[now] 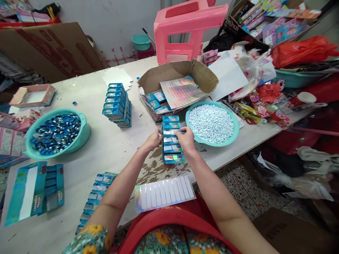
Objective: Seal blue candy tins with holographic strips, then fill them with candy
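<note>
A row of small blue candy boxes (173, 149) lies in front of me, several with shiny label strips on their tops. My left hand (154, 139) is at the row's left edge, fingers closed together; what they pinch is hidden. From the right, my right hand (186, 138) reaches over the third box from the far end, thumb and finger closed at the end of a pale label strip (170, 132). Close to my body is a sheet of label stickers (165, 193), with white strips on a shiny backing.
Right of the row stands a teal basin of pale candies (212, 123); behind is a cut-down cardboard box (180, 70). Stacked blue boxes (116, 104), a basin of blue lids (57, 134) and more boxes (92, 197) are leftward. A pink stool (185, 31) rests at the back.
</note>
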Demonstrator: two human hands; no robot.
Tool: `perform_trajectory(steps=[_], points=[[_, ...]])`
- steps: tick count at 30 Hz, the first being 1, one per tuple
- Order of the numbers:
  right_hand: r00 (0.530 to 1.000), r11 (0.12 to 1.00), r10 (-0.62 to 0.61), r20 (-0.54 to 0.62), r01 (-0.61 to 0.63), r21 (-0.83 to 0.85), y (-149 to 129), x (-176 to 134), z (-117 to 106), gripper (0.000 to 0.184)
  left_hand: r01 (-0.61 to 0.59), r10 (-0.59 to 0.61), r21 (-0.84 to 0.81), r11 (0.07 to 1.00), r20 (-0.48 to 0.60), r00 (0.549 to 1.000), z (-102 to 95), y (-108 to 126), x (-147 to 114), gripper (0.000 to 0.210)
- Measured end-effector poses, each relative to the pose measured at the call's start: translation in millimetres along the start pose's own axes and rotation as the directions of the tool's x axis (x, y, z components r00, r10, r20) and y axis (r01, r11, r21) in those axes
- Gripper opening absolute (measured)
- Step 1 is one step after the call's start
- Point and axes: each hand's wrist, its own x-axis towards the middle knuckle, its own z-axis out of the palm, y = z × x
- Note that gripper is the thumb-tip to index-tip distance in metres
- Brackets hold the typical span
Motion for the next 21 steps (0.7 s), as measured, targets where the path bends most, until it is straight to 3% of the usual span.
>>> perform_trajectory(steps=[2,4,6,7,9,11,13,17,21], points=[[0.999,0.999,-0.033,0.000,0.033,0.017,-5,-5,-10,0.025,0.029,-0.023,0.104,0.994,-0.061,0.998,-7.1,-16,-10,0.032],[0.982,0.985,-0.172,-0.084,0.171,-0.015,-13,-26,-23,0.021,0.020,-0.004,0.152,0.988,-0.102,0.995,-21.2,-40,-34,0.039],[0.918,0.930,-0.367,-0.154,0.358,-0.081,-23,-61,-35,0.020,0.037,-0.028,0.158,0.987,-0.058,0.998,-36.7,-69,-71,0.044],[0.894,0.902,-0.432,-0.121,0.423,-0.090,-25,-82,-39,0.019,0.067,-0.070,0.145,0.987,0.012,0.997,-42.8,-84,-92,0.046],[0.857,0.869,-0.490,0.159,0.495,0.010,-24,-123,-39,0.012,0.186,-0.203,0.097,0.978,0.209,0.957,-48.4,-112,-133,0.049],[0.744,0.886,-0.436,0.507,0.453,0.097,-11,-156,-26,0.011,0.348,-0.340,0.037,0.937,0.328,0.881,-45.1,-133,-163,0.044],[0.622,0.915,-0.316,0.717,0.401,0.056,13,-178,-5,0.014,0.466,-0.431,-0.037,0.884,0.325,0.842,-37.0,-147,-179,0.038],[0.495,0.862,-0.200,0.846,0.499,-0.088,60,-193,37,0.034,0.474,-0.440,-0.139,0.870,0.217,0.871,-25.0,-156,-179,0.037],[0.399,0.782,-0.160,0.903,0.609,-0.131,77,-202,51,0.043,0.436,-0.413,-0.146,0.888,0.160,0.896,-25.1,-156,-175,0.037]])
